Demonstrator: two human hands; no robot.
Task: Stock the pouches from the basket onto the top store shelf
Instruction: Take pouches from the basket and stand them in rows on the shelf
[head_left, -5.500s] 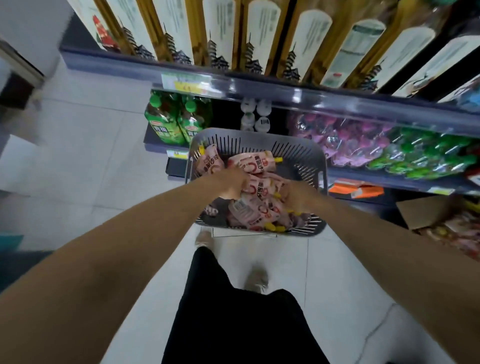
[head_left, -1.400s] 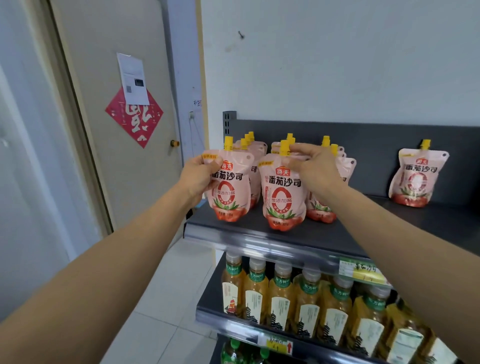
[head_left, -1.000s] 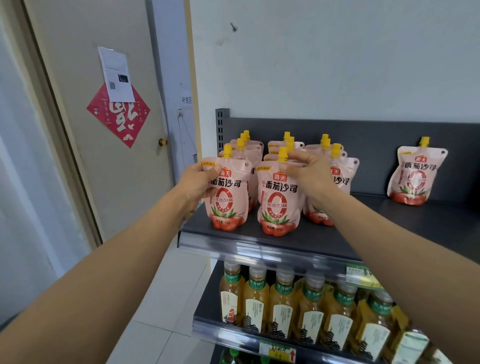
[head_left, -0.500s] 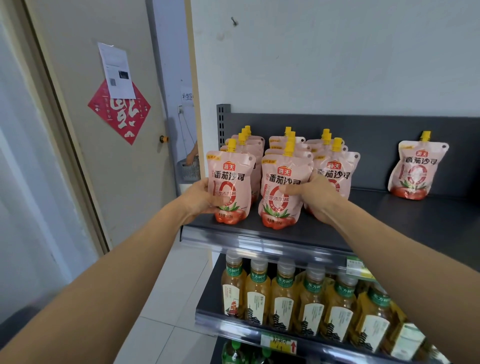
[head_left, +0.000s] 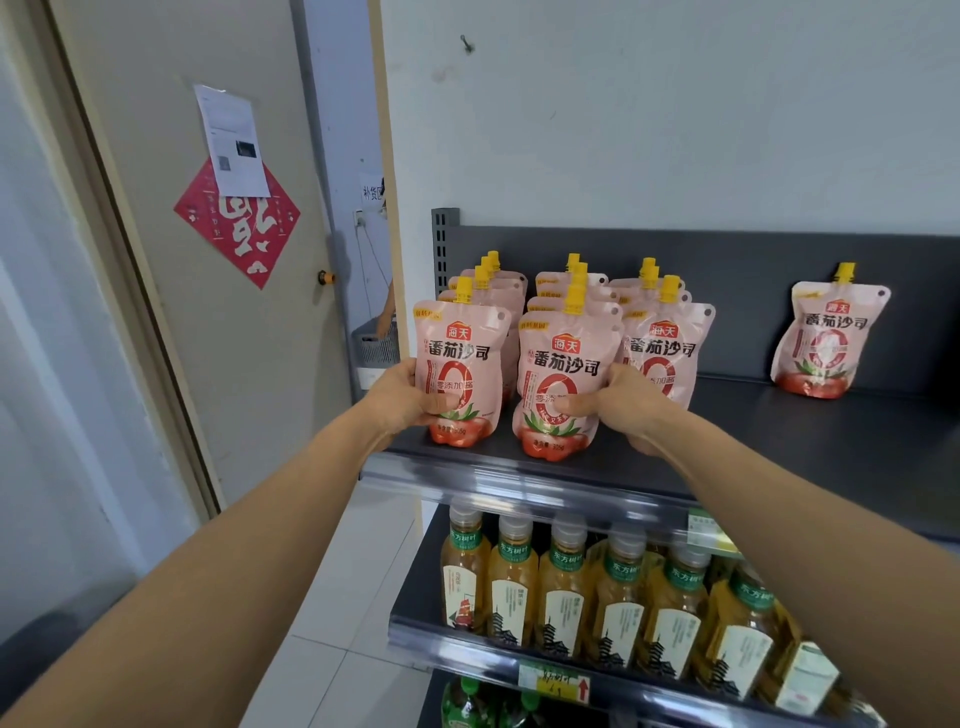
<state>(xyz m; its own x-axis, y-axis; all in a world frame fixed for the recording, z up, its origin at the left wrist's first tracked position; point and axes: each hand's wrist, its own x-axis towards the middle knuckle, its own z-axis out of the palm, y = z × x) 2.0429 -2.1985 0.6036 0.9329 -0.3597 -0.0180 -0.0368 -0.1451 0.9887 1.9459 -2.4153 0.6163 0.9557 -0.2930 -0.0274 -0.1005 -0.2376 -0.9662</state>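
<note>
Arms run up from both lower corners of my feed, bare and nearly straight, converging on the front edge of the top shelf (head_left: 779, 447). My left hand (head_left: 410, 397) grips the front-left tomato sauce pouch (head_left: 457, 353) at its lower left side, thumb laid across the printed face, the other fingers hidden behind. My right hand (head_left: 621, 402) holds the middle front pouch (head_left: 563, 364) low on its right side in the same way, thumb pressed on the front just above the tomato picture, fingers curled out of sight behind it.

Both pouches stand upright, yellow spouts up, just beside each other near the shelf's front lip, bases down on it as far as I can tell. Behind each, a row of the same pink pouches reaches towards the rear panel. A third row (head_left: 670, 343) stands just right of my right hand, its front pouch partly covered by my knuckles. A lone pouch (head_left: 826, 338) leans against the rear panel, well apart to the right.

Tea bottles (head_left: 561, 587) with green neck labels line the shelf below. Left of the shelving is a door (head_left: 156, 312) bearing a red diamond decoration (head_left: 244, 239) and a paper notice (head_left: 231, 140).
</note>
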